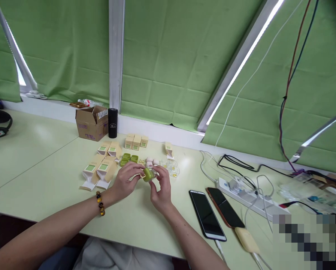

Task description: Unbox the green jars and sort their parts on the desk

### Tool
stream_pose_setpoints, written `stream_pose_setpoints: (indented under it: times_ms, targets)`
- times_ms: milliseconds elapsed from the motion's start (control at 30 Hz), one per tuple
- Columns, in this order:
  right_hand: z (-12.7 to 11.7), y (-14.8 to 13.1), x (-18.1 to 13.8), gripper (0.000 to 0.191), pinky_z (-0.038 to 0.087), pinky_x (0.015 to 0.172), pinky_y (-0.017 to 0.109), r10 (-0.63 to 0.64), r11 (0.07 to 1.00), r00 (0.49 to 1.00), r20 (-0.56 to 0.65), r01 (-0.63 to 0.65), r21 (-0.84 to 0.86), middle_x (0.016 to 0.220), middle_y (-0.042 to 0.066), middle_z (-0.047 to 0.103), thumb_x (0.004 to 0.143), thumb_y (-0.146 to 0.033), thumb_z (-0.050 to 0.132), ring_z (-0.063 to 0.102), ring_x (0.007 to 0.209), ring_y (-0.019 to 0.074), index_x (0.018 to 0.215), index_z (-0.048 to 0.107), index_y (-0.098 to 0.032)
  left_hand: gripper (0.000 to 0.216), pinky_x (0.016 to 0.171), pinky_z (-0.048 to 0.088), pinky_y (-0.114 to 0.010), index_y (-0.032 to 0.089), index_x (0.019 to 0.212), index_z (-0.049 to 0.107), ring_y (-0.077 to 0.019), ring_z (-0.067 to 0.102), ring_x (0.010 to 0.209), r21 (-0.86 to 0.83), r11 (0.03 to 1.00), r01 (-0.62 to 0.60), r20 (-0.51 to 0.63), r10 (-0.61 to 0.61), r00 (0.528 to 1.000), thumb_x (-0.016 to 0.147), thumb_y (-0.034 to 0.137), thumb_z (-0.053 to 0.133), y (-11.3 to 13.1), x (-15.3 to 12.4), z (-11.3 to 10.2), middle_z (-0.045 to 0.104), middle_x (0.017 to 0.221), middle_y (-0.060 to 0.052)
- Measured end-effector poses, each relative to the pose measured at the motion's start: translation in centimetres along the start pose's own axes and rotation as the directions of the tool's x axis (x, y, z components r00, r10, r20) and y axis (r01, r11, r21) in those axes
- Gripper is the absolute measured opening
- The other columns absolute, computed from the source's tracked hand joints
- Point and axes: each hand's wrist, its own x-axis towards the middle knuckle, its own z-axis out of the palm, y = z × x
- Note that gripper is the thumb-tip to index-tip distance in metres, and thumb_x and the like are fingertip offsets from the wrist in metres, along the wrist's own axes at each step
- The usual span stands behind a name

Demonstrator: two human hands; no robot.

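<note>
Between my two hands is a small jar [149,174] with a green lid and a clear body. My left hand [127,180] pinches it at the green side, where a small pale yellow loop shows. The fingers of my right hand [161,187] close round the clear side. Just beyond my hands lie several green square lids [129,159], small yellow pieces [141,161], whitish-pink pieces [152,162] and clear containers [172,169]. To the left are open small cartons [106,167] with green labels.
Small closed boxes [136,141] stand behind, with one open carton [168,149] to their right. A cardboard box [91,123] and black tumbler [112,123] are near the wall. Two phones [207,214], a power bank [246,240] and a cabled power strip [249,198] lie at right.
</note>
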Motion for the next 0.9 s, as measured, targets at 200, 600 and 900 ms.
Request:
stream_pose_setpoints:
  times_ms: [200, 600, 900]
  targets:
    - [0.21, 0.14, -0.14, 0.057, 0.059, 0.093, 0.049, 0.089, 0.995, 0.99, 0.105, -0.094, 0.037, 0.134, 0.013, 0.056, 0.086, -0.009, 0.06, 0.053, 0.131, 0.0318, 0.138, 0.052, -0.031, 0.019, 0.091, 0.057, -0.046, 0.027, 0.097, 0.078, -0.0265, 0.065, 0.104, 0.091, 0.994, 0.054, 0.085, -0.062, 0.994, 0.097, 0.02, 0.061, 0.17, -0.08, -0.3, 0.076, 0.114, -0.01]
    - [0.31, 0.41, -0.4, 0.061, 0.053, 0.104, 0.049, 0.119, 0.988, 0.984, 0.135, -0.131, 0.084, 0.138, 0.012, 0.06, 0.087, -0.014, 0.066, 0.059, 0.129, 0.0304, 0.143, 0.049, -0.028, 0.018, 0.091, 0.055, -0.047, 0.027, 0.098, 0.077, -0.0271, 0.064, 0.105, 0.077, 0.995, 0.059, 0.081, -0.065, 0.995, 0.096, 0.018, 0.062, -0.16, -0.37, -0.19, 0.077, 0.116, -0.009]
    - [0.49, 0.83, -0.08, 0.049, 0.058, 0.095, 0.046, 0.225, 0.97, 0.965, 0.133, -0.235, 0.065, 0.132, 0.011, 0.066, 0.089, -0.017, 0.067, 0.065, 0.118, 0.0282, 0.136, 0.057, -0.027, 0.01, 0.099, 0.053, -0.046, 0.023, 0.093, 0.063, -0.0264, 0.068, 0.114, -0.045, 0.958, 0.283, -0.012, -0.283, 0.959, 0.101, 0.025, 0.057, 0.27, -0.16, 0.04, 0.074, 0.121, -0.012]
